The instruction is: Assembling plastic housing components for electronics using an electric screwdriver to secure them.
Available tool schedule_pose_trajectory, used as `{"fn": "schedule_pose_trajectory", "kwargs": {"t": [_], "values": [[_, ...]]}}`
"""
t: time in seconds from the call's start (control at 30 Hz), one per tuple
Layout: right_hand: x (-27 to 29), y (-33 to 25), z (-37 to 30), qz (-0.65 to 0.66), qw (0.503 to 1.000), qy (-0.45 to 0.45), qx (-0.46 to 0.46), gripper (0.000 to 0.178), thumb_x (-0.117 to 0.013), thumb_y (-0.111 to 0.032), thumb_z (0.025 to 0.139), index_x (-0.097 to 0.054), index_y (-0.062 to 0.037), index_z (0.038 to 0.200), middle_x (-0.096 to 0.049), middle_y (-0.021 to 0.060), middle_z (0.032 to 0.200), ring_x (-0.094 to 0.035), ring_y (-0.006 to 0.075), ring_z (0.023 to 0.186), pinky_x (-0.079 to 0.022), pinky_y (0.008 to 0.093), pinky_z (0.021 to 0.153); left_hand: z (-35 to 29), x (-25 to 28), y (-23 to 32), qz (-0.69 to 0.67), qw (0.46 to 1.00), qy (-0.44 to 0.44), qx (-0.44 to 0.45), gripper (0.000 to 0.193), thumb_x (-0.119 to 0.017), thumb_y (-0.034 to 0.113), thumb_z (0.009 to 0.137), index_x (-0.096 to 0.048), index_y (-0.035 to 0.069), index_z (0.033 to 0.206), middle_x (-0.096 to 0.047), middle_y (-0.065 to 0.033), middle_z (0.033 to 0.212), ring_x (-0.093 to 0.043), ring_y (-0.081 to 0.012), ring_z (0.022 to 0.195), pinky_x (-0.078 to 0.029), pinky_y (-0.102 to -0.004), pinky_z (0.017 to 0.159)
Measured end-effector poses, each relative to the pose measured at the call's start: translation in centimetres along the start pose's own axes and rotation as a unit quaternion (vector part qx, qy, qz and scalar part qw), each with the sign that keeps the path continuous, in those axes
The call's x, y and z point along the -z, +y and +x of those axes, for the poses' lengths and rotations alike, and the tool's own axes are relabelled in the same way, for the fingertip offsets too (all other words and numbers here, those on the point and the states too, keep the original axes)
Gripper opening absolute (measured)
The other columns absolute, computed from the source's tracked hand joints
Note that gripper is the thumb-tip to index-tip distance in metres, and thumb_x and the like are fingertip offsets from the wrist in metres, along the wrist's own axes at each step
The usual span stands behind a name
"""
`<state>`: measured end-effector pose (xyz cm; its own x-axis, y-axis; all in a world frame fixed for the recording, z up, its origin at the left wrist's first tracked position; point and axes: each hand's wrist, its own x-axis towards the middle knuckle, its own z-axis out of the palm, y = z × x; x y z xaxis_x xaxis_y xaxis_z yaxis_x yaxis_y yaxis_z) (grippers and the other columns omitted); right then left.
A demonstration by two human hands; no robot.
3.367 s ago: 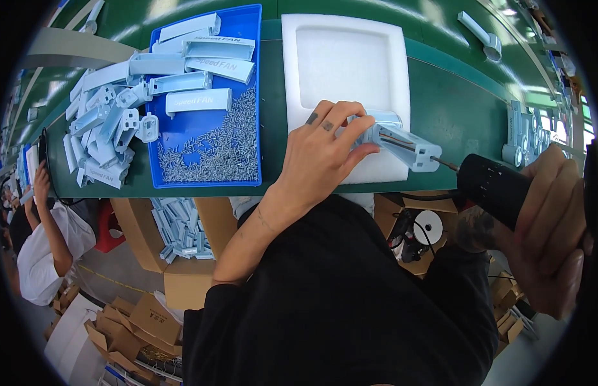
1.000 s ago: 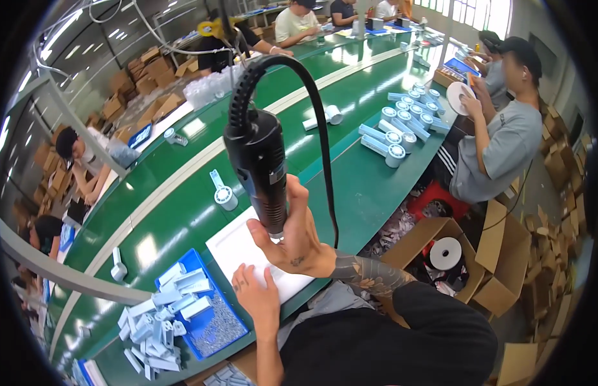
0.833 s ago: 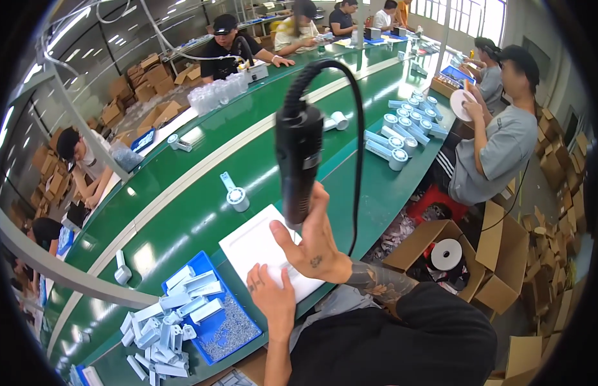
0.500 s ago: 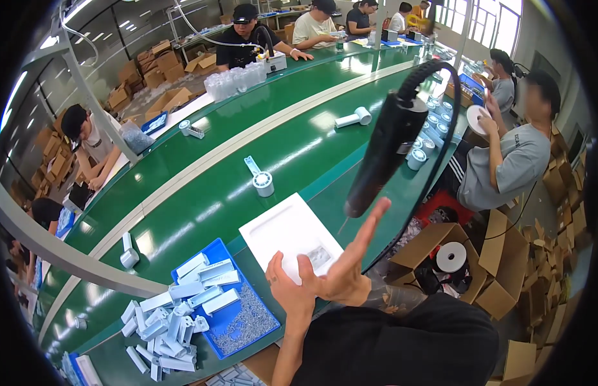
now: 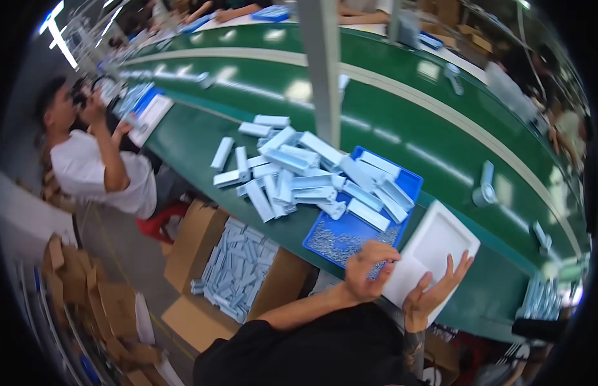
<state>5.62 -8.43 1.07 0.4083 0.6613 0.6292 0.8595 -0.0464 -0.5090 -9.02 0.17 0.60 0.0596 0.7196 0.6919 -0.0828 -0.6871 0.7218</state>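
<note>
My left hand [image 5: 368, 271] is curled at the near corner of a blue tray [image 5: 317, 247]. Small metal screws [image 5: 337, 239] lie in this tray, and a speckled bluish patch shows within the bent fingers. Whether that patch is held or seen through a gap is unclear. Beside it, my right hand [image 5: 434, 293] is open, fingers spread over the near side of a shallow white foam tray [image 5: 450, 235]. Pale blue plastic housings [image 5: 368, 215] lie across the blue tray's far part, and a heap of them [image 5: 292, 157] spreads leftward over the green bench.
An open carton [image 5: 197, 241] of pale blue parts [image 5: 240, 270] stands below the bench. A grey post [image 5: 319, 77] rises behind the heap. Another person [image 5: 103, 161] works at far left. A green conveyor [image 5: 402, 145] carries a pale blue handheld part [image 5: 484, 193].
The view has swung left, bringing the carton into sight and losing the hanging black screwdriver. My left hand has gone from the white tray to the blue tray's corner and curled; my right stays spread.
</note>
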Motion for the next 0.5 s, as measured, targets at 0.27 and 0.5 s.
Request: {"fn": "schedule_pose_trajectory", "kwargs": {"t": [0.27, 0.5], "values": [[-0.8, 0.8, 0.9, -0.081, 0.985, -0.139, -0.063, 0.048, -0.050, -0.022, 0.106, -0.047, 0.0076, 0.144, -0.038, 0.0269, 0.162, -0.030, 0.0459, 0.153, -0.027, 0.0537, 0.123, 8.4, 12.7, -3.2, 0.236, 0.949, 0.207, -0.009, 0.012, -0.052, 0.007, 0.105, -0.061, -0.001, 0.104, -0.065, -0.0096, 0.094, -0.058, -0.0143, 0.079, -0.048, -0.0283, 0.073], [-0.2, -3.7, 8.4, 0.064, 0.995, -0.075, 0.003, 0.048, -0.060, -0.021, 0.099, -0.051, 0.0079, 0.137, -0.054, 0.0286, 0.147, -0.052, 0.0452, 0.136, -0.039, 0.0499, 0.115, 10.8, 15.8, -4.8, 0.188, 0.949, 0.253, 0.011, 0.012, -0.055, 0.009, 0.106, -0.061, -0.001, 0.108, -0.066, -0.0079, 0.097, -0.057, -0.0112, 0.080, -0.049, -0.0261, 0.074]]}}
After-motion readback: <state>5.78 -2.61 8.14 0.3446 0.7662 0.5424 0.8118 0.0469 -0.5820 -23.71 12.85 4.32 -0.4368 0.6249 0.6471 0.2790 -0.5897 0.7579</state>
